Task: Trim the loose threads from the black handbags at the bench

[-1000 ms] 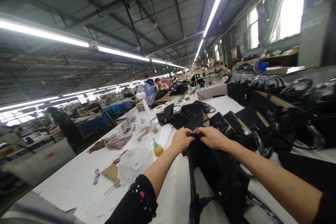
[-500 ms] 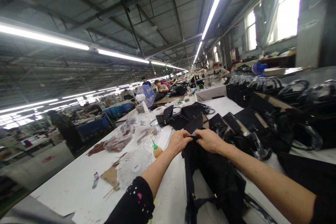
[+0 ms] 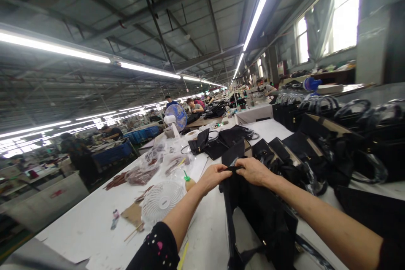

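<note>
A black handbag (image 3: pixel 262 211) lies on the white table in front of me, its far end raised between my hands. My left hand (image 3: pixel 215 177) pinches the upper left of that edge, thumb and fingers pressed together. Just to its right, my right hand (image 3: pixel 255 171) grips the same edge with bent fingers. Small gold-coloured metal fittings show near the bag's lower part. What lies under my fingertips is hidden. Left of my left hand stands a small glue bottle (image 3: pixel 189 182) with a green nozzle.
A white round fan (image 3: pixel 163 201) lies beside my left forearm, near clear plastic bags (image 3: pixel 152 160) holding brown strips. More black handbags (image 3: pixel 303 145) with wrapped handles crowd the right side. Farther off are a blue fan (image 3: pixel 177 117) and a co-worker (image 3: pixel 194 105).
My left hand has shifted slightly left and down along the bag's edge, and its fingers are straighter. The right hand stays almost in place. The bag's near part has shifted slightly.
</note>
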The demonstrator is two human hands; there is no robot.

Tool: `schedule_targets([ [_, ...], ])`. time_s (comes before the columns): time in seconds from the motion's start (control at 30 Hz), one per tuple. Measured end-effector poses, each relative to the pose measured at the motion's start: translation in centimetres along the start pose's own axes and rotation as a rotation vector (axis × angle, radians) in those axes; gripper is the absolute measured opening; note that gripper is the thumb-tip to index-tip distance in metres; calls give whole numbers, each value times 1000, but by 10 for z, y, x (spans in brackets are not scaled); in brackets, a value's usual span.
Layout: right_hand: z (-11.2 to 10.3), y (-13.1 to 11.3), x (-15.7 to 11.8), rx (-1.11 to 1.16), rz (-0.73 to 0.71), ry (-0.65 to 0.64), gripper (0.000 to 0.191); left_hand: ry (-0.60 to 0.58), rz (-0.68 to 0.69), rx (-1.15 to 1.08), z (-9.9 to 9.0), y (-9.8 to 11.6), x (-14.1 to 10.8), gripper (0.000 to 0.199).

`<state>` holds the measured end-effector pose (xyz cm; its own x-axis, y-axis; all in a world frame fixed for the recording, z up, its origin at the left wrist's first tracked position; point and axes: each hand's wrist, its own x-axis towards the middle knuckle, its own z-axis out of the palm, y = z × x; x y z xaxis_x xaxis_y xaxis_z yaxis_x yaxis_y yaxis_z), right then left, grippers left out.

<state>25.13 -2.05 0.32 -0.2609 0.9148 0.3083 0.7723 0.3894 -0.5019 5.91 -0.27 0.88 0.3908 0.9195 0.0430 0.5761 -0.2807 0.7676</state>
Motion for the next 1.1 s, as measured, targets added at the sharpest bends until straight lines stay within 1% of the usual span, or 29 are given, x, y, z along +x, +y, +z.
schedule_targets([
  [0.03, 0, 1, 0, 26, -5, 6, 16, -17, -7, -70, 0, -2, -3, 28],
  [0.1, 2, 1, -1, 76, -12, 33, 18, 8, -7, -144, 2, -4, -6, 28],
  [0.2, 4, -1, -1, 109, -15, 86, 17, 77, 5, -173, 3, -6, -6, 30],
  [0.3, 6, -2, -1, 123, -24, 96, 16, 111, 29, -187, 4, -5, -2, 29],
  [0.43, 5, 0, -1, 125, -8, 95, 16, 147, 9, -100, 4, -6, 2, 18],
  [0.6, 4, 0, 0, 91, 12, 75, 18, 213, -39, 112, 3, -6, 4, 20],
  [0.7, 3, -3, 1, 23, 3, 43, 18, 273, -44, 226, 4, -2, 4, 20],
  [0.77, 3, -8, 3, -70, -15, 14, 22, 317, -40, 281, 6, 4, 2, 18],
  [0.9, 6, -13, 8, -274, -70, -58, 33, 384, -37, 314, 14, 12, -7, 17],
  [1.0, 8, -10, 12, -283, -164, -78, 25, 408, -10, 246, 20, 11, -14, 25],
  [1.03, 8, -8, 13, -283, -175, -73, 21, 424, 5, 235, 22, 10, -17, 29],
  [1.1, 7, -5, 11, -280, -208, -69, 21, 445, 32, 216, 26, 10, -22, 32],
])
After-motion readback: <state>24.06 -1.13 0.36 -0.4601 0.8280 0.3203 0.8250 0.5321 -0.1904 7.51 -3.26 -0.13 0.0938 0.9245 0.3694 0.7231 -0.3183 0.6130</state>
